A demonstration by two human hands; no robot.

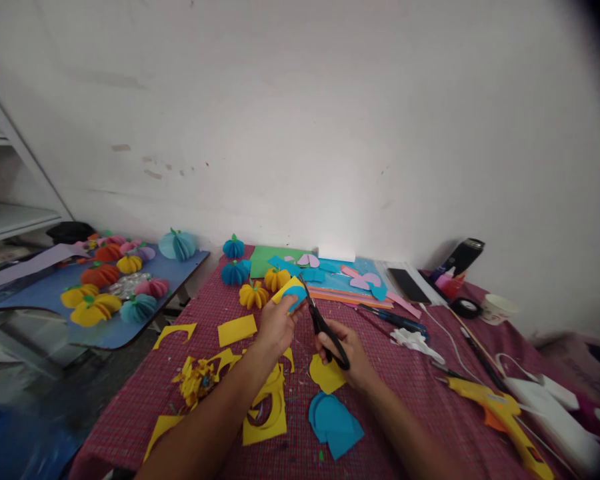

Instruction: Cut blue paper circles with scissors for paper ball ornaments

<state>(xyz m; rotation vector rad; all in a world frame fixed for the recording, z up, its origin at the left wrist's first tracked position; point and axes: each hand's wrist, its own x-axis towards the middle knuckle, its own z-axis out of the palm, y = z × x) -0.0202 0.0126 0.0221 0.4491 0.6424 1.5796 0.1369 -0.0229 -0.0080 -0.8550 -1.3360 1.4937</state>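
1. Pinching a yellow paper piece (289, 291) with a blue circle (295, 297) at frame centre, the left hand (276, 327) is closed on its lower edge.
2. Right hand (347, 357) grips black scissors (325, 328), blades at the paper.
3. Paper looks light, floppy, easily creased; best held near the cut.

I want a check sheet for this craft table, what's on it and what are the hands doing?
Surface: table with red checked cloth, covered in scraps.
Job's things: folded yellow and blue paper piece; black-handled scissors cutting it.
Clutter: yellow paper offcuts, blue paper circles, paper pumpkins, yellow glue gun, white cup.
Hands: left hand grips the paper; right hand works the scissors.
Cables: white cord across the cloth.
Surroundings: white wall; blue side table with more pumpkins.
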